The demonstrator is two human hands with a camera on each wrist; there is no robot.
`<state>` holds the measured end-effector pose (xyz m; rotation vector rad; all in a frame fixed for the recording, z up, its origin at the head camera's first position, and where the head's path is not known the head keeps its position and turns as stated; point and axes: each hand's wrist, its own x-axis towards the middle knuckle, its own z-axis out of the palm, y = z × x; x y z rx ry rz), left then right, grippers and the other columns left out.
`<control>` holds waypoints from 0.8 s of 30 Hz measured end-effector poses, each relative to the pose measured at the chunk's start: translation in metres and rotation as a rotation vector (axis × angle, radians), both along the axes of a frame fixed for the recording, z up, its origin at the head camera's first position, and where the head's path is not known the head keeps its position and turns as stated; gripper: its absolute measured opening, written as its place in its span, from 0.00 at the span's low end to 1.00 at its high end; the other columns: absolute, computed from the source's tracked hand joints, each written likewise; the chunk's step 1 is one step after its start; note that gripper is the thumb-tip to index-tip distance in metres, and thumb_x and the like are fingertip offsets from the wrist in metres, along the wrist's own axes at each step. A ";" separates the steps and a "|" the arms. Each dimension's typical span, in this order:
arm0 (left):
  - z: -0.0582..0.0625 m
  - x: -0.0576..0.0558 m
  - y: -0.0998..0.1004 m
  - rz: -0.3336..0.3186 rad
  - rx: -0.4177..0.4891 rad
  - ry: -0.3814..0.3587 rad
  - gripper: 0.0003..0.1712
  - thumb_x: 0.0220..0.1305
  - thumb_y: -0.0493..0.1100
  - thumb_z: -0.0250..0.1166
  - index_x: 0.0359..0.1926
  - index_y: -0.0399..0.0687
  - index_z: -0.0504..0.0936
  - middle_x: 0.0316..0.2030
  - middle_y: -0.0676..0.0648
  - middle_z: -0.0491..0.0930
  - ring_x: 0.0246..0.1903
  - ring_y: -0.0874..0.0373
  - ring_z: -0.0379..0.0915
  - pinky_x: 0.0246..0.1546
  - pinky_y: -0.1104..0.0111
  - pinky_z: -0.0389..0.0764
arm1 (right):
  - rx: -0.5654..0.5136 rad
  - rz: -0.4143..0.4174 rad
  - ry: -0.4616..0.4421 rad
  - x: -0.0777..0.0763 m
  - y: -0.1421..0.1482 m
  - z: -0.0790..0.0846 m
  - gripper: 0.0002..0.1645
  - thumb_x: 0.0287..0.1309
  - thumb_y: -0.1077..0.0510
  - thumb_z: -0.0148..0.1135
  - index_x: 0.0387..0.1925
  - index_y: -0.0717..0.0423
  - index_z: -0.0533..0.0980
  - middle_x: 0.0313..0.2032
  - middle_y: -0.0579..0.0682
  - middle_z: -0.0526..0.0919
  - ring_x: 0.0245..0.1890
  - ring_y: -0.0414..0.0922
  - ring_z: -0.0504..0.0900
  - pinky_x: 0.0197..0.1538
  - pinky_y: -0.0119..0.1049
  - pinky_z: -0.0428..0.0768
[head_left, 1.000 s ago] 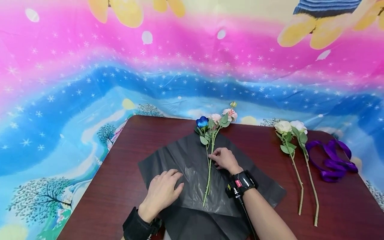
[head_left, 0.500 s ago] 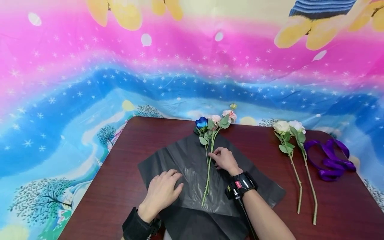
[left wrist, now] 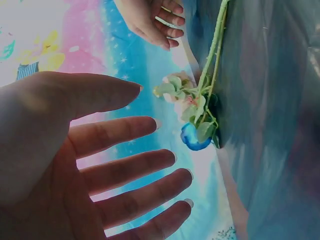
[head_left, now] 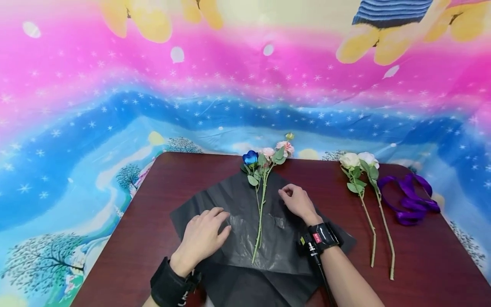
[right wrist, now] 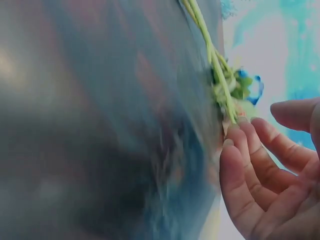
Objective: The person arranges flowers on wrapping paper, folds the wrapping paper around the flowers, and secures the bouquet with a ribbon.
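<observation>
While flowers [head_left: 264, 170] lie mid-sheet, heads toward the desk's far edge, arranging pauses.
Left hand [head_left: 202, 236] rests flat, released, on black paper [head_left: 234, 204]; right hand [head_left: 300, 203], grip relaxed and empty; next likely fetching another stem.

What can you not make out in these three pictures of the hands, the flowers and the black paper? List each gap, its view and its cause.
- Head view: the black paper's near corner, cut off by the bottom edge.
- Head view: what lies under the left hand, covered by the hand.
- Right wrist view: the paper's surface, blurred.
- Right wrist view: whether the right hand touches the flowers; blurred.
- Left wrist view: the stem ends, cut off by the top edge.
</observation>
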<state>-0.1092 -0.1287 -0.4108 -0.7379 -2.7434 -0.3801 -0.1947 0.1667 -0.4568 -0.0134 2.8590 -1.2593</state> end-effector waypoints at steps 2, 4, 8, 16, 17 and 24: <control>0.001 -0.001 0.003 -0.002 -0.001 -0.008 0.15 0.58 0.48 0.68 0.47 0.51 0.84 0.47 0.46 0.80 0.41 0.51 0.78 0.34 0.59 0.78 | 0.014 -0.021 0.006 0.002 0.007 0.001 0.14 0.68 0.48 0.54 0.42 0.53 0.78 0.29 0.49 0.79 0.24 0.44 0.74 0.28 0.38 0.68; 0.002 -0.002 0.006 -0.007 0.001 -0.020 0.16 0.59 0.49 0.67 0.47 0.51 0.84 0.48 0.46 0.79 0.42 0.51 0.77 0.35 0.59 0.78 | 0.014 -0.041 0.010 0.004 0.013 0.002 0.14 0.68 0.49 0.54 0.42 0.54 0.78 0.30 0.50 0.79 0.24 0.44 0.74 0.29 0.39 0.69; 0.002 -0.004 0.014 -0.020 0.008 -0.025 0.16 0.59 0.48 0.66 0.48 0.51 0.84 0.48 0.46 0.79 0.42 0.51 0.77 0.35 0.58 0.78 | 0.005 -0.077 0.024 0.009 0.027 0.002 0.14 0.68 0.49 0.54 0.43 0.55 0.78 0.33 0.53 0.81 0.25 0.44 0.75 0.29 0.39 0.70; -0.001 -0.008 0.031 -0.061 0.021 -0.024 0.17 0.60 0.49 0.66 0.49 0.50 0.83 0.48 0.45 0.79 0.43 0.50 0.77 0.37 0.57 0.78 | 0.012 -0.123 0.027 0.020 0.055 0.000 0.15 0.69 0.50 0.53 0.45 0.57 0.77 0.36 0.55 0.82 0.29 0.44 0.78 0.32 0.39 0.72; -0.001 -0.008 0.033 -0.067 0.023 -0.022 0.17 0.60 0.48 0.66 0.49 0.50 0.83 0.48 0.45 0.79 0.43 0.50 0.77 0.37 0.57 0.78 | 0.012 -0.131 0.027 0.021 0.059 0.000 0.15 0.69 0.51 0.53 0.45 0.57 0.77 0.36 0.55 0.82 0.29 0.45 0.78 0.32 0.39 0.72; -0.004 -0.011 0.049 -0.106 0.017 -0.023 0.16 0.60 0.48 0.66 0.48 0.50 0.83 0.48 0.46 0.79 0.43 0.50 0.77 0.37 0.57 0.78 | 0.080 -0.214 0.033 0.031 0.083 -0.006 0.15 0.68 0.50 0.54 0.45 0.56 0.78 0.35 0.52 0.81 0.30 0.46 0.76 0.34 0.41 0.71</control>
